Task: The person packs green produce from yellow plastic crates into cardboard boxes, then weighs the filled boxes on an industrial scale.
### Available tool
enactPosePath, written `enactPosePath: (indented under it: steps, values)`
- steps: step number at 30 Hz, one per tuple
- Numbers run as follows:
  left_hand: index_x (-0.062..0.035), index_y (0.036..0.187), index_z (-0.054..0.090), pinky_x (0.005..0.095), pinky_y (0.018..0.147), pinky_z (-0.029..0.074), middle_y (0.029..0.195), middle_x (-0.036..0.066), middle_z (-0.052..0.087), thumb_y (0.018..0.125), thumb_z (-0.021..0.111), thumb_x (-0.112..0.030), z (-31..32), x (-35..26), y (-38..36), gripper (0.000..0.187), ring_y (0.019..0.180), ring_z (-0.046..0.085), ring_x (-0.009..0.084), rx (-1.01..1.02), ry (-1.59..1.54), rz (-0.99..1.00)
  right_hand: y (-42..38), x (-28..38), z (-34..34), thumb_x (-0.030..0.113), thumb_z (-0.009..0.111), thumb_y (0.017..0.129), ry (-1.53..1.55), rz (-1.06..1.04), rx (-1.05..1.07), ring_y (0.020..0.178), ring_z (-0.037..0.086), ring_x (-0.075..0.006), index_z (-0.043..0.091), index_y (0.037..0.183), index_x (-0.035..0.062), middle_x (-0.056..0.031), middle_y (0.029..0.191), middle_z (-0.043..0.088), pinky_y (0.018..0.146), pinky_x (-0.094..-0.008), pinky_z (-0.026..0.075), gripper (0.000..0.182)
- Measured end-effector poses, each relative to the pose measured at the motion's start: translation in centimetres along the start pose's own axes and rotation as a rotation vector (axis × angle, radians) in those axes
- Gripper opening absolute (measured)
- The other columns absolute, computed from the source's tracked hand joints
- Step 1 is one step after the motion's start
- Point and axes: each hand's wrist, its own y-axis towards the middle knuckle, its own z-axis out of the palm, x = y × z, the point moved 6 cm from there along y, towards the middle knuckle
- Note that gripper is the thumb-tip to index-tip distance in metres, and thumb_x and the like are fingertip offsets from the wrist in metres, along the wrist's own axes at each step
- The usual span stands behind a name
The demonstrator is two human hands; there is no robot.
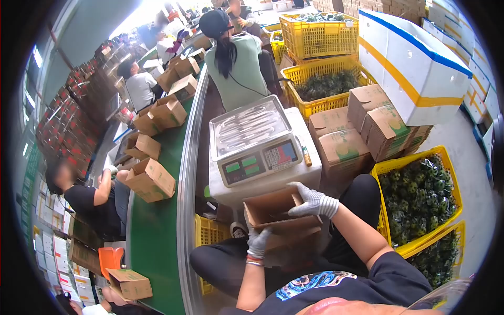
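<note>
– What's the box like?
– A plain brown cardboard box point(292, 227), its top open, the inside bare brown board.
– And the hands?
– Both are gloved in pale grey. The left hand point(257, 244) reaches up from the near side, fingers closed on the box's left near corner; the right hand point(314, 201) comes in from the right, fingers spread, clamped on its right side, though the thumb's exact contact is hard to make out.
– So the box sits between them?
– Yes, above the lap, just near of the scale point(256, 139). Farther off, a person point(239, 71) in a pale green top sits by the green belt point(157, 231).
</note>
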Motion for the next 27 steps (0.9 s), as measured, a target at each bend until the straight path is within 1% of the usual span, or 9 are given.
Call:
enactPosePath:
  steps: [5,6,8,11,13,16,19,25,27]
  values:
    - [-0.015,0.12,0.061,0.0463,0.103,0.038,0.128,0.014,0.053,0.062,0.074,-0.011,2.2,-6.3,-0.4,0.059,0.121,0.045,0.042,0.003,0.984,0.653,2.1,-1.5,0.9,0.048,0.082,0.063,0.006,-0.103,-0.171,0.129,0.037,-0.0367,0.025,0.139,0.0083,-0.0251,0.136,0.037,0.107,-0.0401,0.032,0.103]
    - [-0.0183,0.099,0.072,0.0476,0.102,0.039,0.122,0.011,0.058,0.058,0.075,-0.013,2.9,-7.2,-0.4,0.041,0.121,0.044,0.0437,0.08,0.983,0.6,2.2,-1.6,0.9,0.048,0.082,0.063,-0.074,-0.111,-0.268,0.124,0.042,-0.0364,0.027,0.138,0.007,-0.0251,0.131,0.042,0.105,-0.0397,0.034,0.101]
    - [-0.0208,0.096,0.072,0.0476,0.102,0.039,0.119,0.009,0.061,0.058,0.075,-0.013,2.1,-6.2,0.3,0.038,0.122,0.044,0.0441,0.195,0.993,0.584,2.3,-1.7,0.7,0.047,0.082,0.063,-0.242,-0.136,-0.46,0.116,0.05,-0.0358,0.032,0.136,0.0043,-0.0249,0.121,0.05,0.1,-0.0388,0.039,0.099]
    - [-0.0182,0.091,0.073,0.0461,0.103,0.038,0.113,0.008,0.064,0.06,0.074,-0.015,1.2,-6.1,0.4,0.031,0.123,0.043,0.0437,0.21,0.934,0.556,0.1,-1.3,-1.6,0.044,0.081,0.066,0.06,-0.134,-0.668,0.105,0.055,-0.0305,0.044,0.126,0.0033,-0.0191,0.111,0.055,0.091,-0.0376,0.044,0.082]
    - [-0.0143,0.092,0.073,0.0442,0.104,0.036,0.114,0.01,0.064,0.064,0.073,-0.017,1.1,-6.1,0.1,0.028,0.127,0.039,0.0428,0.181,0.876,0.555,-2.1,2.0,-1.5,0.046,0.076,0.071,0.262,-0.151,-0.26,0.095,0.058,-0.0276,0.057,0.111,0.0054,-0.0153,0.101,0.058,0.084,-0.0372,0.047,0.061]
    - [-0.0081,0.09,0.073,0.0431,0.107,0.029,0.108,0.013,0.066,0.081,0.06,-0.041,0.9,-5.6,1.3,0.036,0.12,0.047,0.0371,0.184,0.702,0.489,-2.1,3.7,0.8,0.06,0.067,0.07,-0.557,-0.59,-0.267,0.085,0.062,-0.0336,0.063,0.105,0.0105,-0.0118,0.094,0.065,0.078,-0.0407,0.05,0.061]
    - [-0.0024,0.099,0.068,0.0403,0.105,0.028,0.103,0.013,0.067,0.09,0.045,-0.053,0.2,-3.5,2.2,0.056,0.104,0.056,0.0311,0.043,0.546,0.453,0.5,2.2,0.9,0.056,0.067,0.071,-0.537,-0.018,0.104,0.082,0.065,-0.0302,0.069,0.095,0.0144,-0.0096,0.087,0.068,0.076,-0.0384,0.051,0.048]
    - [0.0001,0.107,0.06,0.0257,0.073,0.046,0.085,0.006,0.063,0.081,0.072,-0.033,-3.6,-1.7,2.9,0.044,0.082,0.056,0.0099,-0.4,-0.043,0.258,1.0,5.1,1.9,0.058,0.067,0.069,-0.655,0.081,-0.086,0.081,0.066,-0.0288,0.069,0.084,0.0145,-0.0105,0.083,0.068,0.074,-0.0389,0.051,0.046]
    - [-0.0001,0.108,0.058,0.0239,0.069,0.047,0.09,0.005,0.062,0.078,0.077,-0.029,-4.2,-1.8,2.8,0.046,0.08,0.055,0.01,-0.449,0.14,0.192,1.3,5.7,2.0,0.059,0.066,0.069,-0.664,0.087,-0.058,0.082,0.066,-0.0296,0.069,0.086,0.0135,-0.0118,0.084,0.068,0.075,-0.0392,0.051,0.049]
